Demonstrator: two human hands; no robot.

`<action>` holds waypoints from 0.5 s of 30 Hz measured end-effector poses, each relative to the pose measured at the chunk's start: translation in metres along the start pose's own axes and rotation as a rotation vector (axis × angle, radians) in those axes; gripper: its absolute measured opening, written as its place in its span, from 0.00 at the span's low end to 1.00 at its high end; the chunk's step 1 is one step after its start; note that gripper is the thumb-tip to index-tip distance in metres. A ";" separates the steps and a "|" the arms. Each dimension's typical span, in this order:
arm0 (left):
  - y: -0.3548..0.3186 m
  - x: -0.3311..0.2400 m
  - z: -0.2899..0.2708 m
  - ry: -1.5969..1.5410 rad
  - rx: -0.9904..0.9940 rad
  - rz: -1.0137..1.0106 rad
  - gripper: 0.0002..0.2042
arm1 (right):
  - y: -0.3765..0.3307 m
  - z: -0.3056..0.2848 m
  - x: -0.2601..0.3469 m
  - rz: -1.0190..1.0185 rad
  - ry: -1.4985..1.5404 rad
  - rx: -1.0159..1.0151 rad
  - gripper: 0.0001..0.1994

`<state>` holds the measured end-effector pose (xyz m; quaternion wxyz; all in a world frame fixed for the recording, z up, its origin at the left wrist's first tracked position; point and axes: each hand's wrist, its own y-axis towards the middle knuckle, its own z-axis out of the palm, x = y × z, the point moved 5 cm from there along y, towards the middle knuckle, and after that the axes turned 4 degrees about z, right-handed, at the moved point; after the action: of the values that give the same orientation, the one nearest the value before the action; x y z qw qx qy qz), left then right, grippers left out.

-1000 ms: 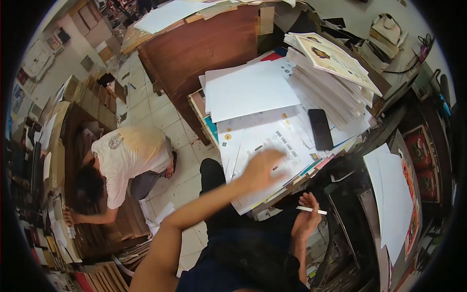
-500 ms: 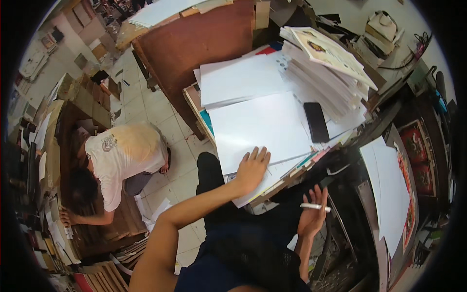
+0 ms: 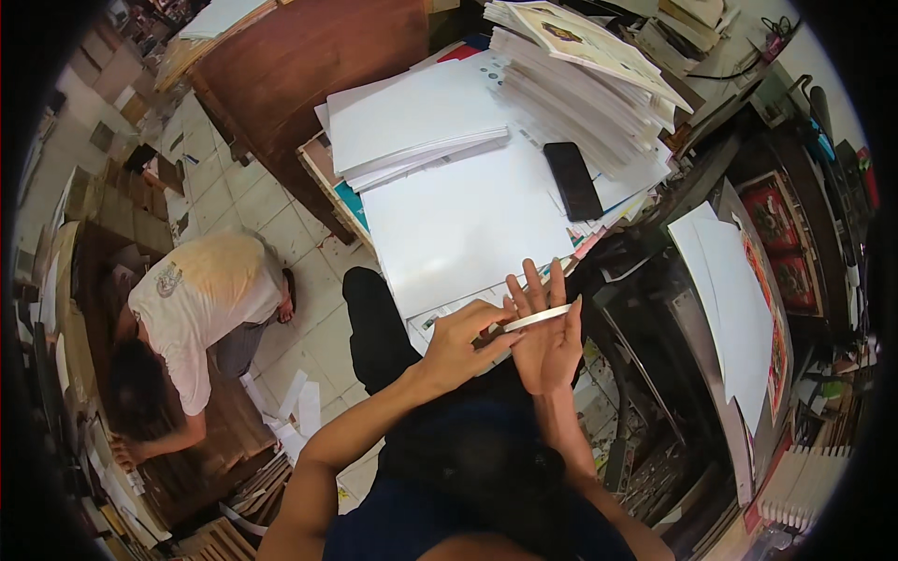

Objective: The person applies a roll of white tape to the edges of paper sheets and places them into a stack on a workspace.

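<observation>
Near the bottom centre, both hands met just below the desk edge. Left hand (image 3: pixel 460 341) had fingers curled, pinching the near end of a thin white stick (image 3: pixel 536 318), maybe a pen or folding tool; couldn't tell which. Right hand (image 3: pixel 547 337) was held open, fingers spread and pointing far, palm toward the camera, w/ the stick lying across its fingers, thumb side touching it. Stick lay roughly level, tilted slightly up to the right.

Just beyond the hands, a big blank white sheet (image 3: pixel 468 224) lay on top of the paper-covered desk (image 3: pixel 323 173). Far left of it sat a white paper stack (image 3: pixel 412 122); far right, a taller stack of printed sheets (image 3: pixel 589 70). A black phone (image 3: pixel 572 180) lay betw. sheet and tall stack.

Left, well apart, another person (image 3: pixel 192 309) in a white shirt bent over on the tiled floor (image 3: pixel 234 201).
</observation>
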<state>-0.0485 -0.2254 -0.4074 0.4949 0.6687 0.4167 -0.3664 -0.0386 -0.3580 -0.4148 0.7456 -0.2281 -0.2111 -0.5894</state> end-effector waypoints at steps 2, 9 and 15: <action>-0.004 0.000 0.001 0.033 0.027 0.007 0.10 | -0.006 -0.009 -0.002 -0.008 -0.059 -0.014 0.34; -0.017 0.003 0.003 0.184 0.170 0.156 0.08 | -0.025 -0.022 0.024 -0.284 -1.294 0.009 0.18; -0.017 0.010 -0.008 0.181 0.094 0.224 0.08 | -0.028 -0.038 0.025 -0.158 -1.449 -0.050 0.16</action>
<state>-0.0597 -0.2125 -0.4207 0.4612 0.7639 0.3647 -0.2661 -0.0589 -0.4054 -0.4286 0.3685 -0.5622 -0.6539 -0.3473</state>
